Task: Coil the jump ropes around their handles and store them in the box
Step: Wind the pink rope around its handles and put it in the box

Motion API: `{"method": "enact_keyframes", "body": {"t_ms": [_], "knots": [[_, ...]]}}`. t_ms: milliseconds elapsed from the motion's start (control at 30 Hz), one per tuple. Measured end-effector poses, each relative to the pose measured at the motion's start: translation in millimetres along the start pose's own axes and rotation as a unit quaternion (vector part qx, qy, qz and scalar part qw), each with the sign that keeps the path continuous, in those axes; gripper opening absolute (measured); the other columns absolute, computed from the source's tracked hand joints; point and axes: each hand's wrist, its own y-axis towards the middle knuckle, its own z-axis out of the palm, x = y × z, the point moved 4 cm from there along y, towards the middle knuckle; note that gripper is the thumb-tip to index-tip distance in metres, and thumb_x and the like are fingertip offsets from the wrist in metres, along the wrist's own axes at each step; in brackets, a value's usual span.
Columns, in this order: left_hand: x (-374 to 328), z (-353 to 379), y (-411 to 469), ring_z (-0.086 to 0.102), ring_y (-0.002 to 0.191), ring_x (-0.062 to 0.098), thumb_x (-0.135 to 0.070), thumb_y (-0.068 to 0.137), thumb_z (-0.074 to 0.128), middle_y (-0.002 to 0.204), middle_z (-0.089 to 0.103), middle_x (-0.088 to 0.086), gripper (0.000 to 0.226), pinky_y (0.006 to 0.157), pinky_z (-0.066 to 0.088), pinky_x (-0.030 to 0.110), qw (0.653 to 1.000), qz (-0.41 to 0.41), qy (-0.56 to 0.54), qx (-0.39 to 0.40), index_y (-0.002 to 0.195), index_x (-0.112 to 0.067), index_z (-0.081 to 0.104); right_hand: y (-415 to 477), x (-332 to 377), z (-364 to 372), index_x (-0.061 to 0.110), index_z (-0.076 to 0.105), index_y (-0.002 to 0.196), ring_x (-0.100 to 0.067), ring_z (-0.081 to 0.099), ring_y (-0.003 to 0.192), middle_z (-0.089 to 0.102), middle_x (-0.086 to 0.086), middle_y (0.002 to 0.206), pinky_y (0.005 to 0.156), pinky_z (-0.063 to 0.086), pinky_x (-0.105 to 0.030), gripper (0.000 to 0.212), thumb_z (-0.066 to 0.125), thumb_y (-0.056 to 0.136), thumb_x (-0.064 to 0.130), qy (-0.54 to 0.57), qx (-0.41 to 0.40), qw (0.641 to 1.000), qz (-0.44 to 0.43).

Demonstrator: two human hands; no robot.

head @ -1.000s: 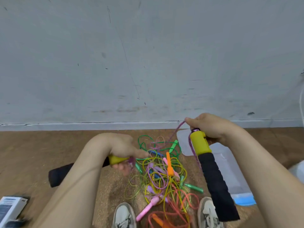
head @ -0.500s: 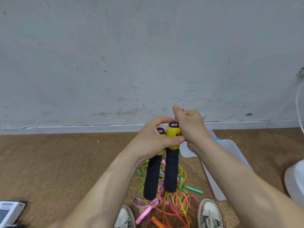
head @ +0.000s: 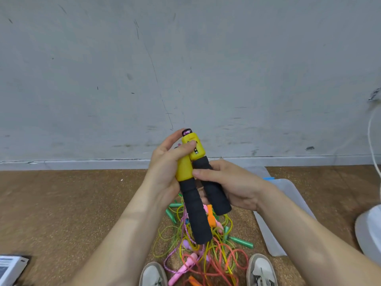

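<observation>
1. Clasping the yellow tops, the left grip (head: 165, 172) is clenched round the two yellow-and-black handles (head: 184, 168), with the thumb laid across their front. This is judged to keep the pair pressed together as one core for winding.
2. The right grip (head: 233, 188) is clenched on the black foam lower down, thumb in front and fingers behind. The handles are held upright, touching at the top and splayed apart at the bottom, so they are probably being squared up.
3. The purple rope (head: 186, 228) is seen hanging behind the handles down to the floor (head: 72, 203), where a loose loop lies; no turn has been wound yet.
4. A tangle of coloured jump ropes (head: 222, 250) is left on the floor below the hands, between the two shoes (head: 153, 275).
5. A translucent plastic lid (head: 288, 203) lies to the right. The box itself cannot be told with certainty.
</observation>
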Motion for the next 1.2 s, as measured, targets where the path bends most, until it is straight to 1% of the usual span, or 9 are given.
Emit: {"method": "enact_keyframes", "body": {"t_ms": [133,233,533,633,700,733,800,900,1200], "knots": [[-4,-2,1,0.064,0.074,0.025,0.006,0.083,0.058,0.091,0.064,0.014,0.045,0.060,0.057,0.033,0.999,0.001,-0.036,-0.033,0.124,-0.013,0.056,-1,-1,1,-0.005,0.059,0.113,-0.041,0.061,0.100,0.059,-0.035,0.118,0.099,0.044,-0.059,0.037,0.060,0.088,0.023,0.058,-0.007,0.998,-0.004],[-3,-4,5,0.065,0.074,0.023,0.004,0.085,0.050,0.099,0.062,0.014,0.038,0.061,0.056,0.032,0.995,0.003,-0.088,-0.054,0.118,-0.013,0.059,-4,-6,6,0.004,0.060,0.111,-0.046,0.061,0.108,0.062,-0.029,0.118,0.093,0.049,-0.055,0.028,0.048,0.092,0.020,0.117,0.042,0.992,0.034],[-11,-3,2,0.058,0.068,0.016,-0.009,0.089,0.045,0.074,0.064,-0.001,0.021,0.058,0.048,0.025,0.976,0.117,0.164,-0.083,0.095,-0.014,0.065,-6,-17,31,0.001,0.057,0.105,-0.029,0.062,0.072,0.061,-0.019,0.085,0.072,0.054,-0.042,0.026,0.057,0.080,0.007,0.168,0.126,0.978,0.017],[-27,-13,10,0.059,0.087,0.018,-0.045,0.084,0.037,0.086,0.066,-0.008,0.035,0.076,0.049,0.031,0.844,0.165,0.506,-0.064,0.090,-0.025,0.065,-5,-16,29,0.001,0.059,0.109,-0.027,0.060,0.069,0.059,-0.018,0.084,0.068,0.053,-0.038,0.033,0.059,0.076,0.007,0.160,0.113,0.981,0.009],[-39,-23,10,0.061,0.089,0.020,-0.057,0.088,0.032,0.087,0.068,-0.006,0.046,0.082,0.049,0.034,0.760,0.192,0.615,-0.086,0.091,-0.027,0.067,-5,-13,29,0.000,0.057,0.112,-0.026,0.058,0.070,0.056,-0.018,0.086,0.068,0.051,-0.038,0.039,0.062,0.074,0.008,0.185,0.141,0.973,0.000],[-45,-25,8,0.061,0.087,0.015,-0.057,0.092,0.033,0.087,0.069,-0.006,0.047,0.080,0.048,0.032,0.768,0.214,0.597,-0.093,0.090,-0.027,0.069,-6,-11,30,0.000,0.056,0.113,-0.026,0.057,0.070,0.056,-0.018,0.087,0.069,0.050,-0.038,0.041,0.064,0.073,0.009,0.202,0.160,0.966,-0.006],[-46,-19,7,0.062,0.085,0.002,-0.053,0.093,0.033,0.091,0.069,-0.007,0.046,0.078,0.046,0.025,0.869,0.227,0.439,-0.034,0.094,-0.028,0.072,-9,-8,33,0.000,0.055,0.113,-0.024,0.057,0.071,0.056,-0.015,0.087,0.070,0.050,-0.037,0.044,0.068,0.073,0.013,0.235,0.206,0.950,-0.006],[-26,2,5,0.065,0.089,0.019,-0.050,0.089,0.035,0.093,0.072,0.007,0.051,0.082,0.049,0.034,0.953,0.133,0.254,0.102,0.097,-0.017,0.073,-15,-8,42,0.002,0.056,0.113,-0.021,0.060,0.073,0.059,-0.012,0.087,0.073,0.052,-0.035,0.043,0.067,0.075,0.017,0.253,0.262,0.931,-0.001],[-39,0,0,0.066,0.072,0.027,-0.022,0.082,0.041,0.071,0.068,0.013,0.038,0.063,0.052,0.030,0.951,0.221,0.199,0.081,0.067,-0.005,0.071,-32,-18,51,0.010,0.046,0.132,-0.032,0.061,0.098,0.059,-0.016,0.100,0.088,0.048,-0.052,0.058,0.059,0.083,0.038,0.233,0.357,0.904,0.023]]}}
